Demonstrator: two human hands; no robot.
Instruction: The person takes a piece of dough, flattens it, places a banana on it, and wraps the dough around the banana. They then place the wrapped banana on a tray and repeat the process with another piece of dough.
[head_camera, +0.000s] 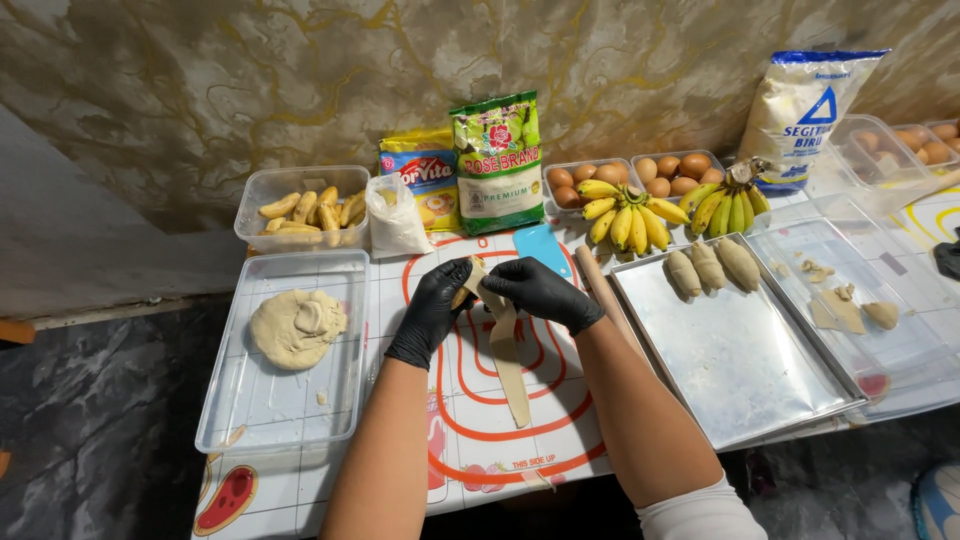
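Observation:
Both my hands wear black gloves and meet over a white baking mat (470, 420) with red rings. My left hand (432, 305) grips a peeled banana piece (463, 293) that is partly wrapped in dough. My right hand (540, 290) pinches the top of a long dough strip (507, 360) against it. The strip hangs down and trails onto the mat, tapering to a point. Most of the banana is hidden by my fingers.
A clear tray with a dough lump (296, 327) sits at left, and behind it is a tub of peeled bananas (305, 212). A wooden rolling pin (598, 290) and a metal tray (740, 370) holding three wrapped bananas (712, 266) lie at right. Banana bunches (630, 215), eggs (668, 175), and flour bags line the wall.

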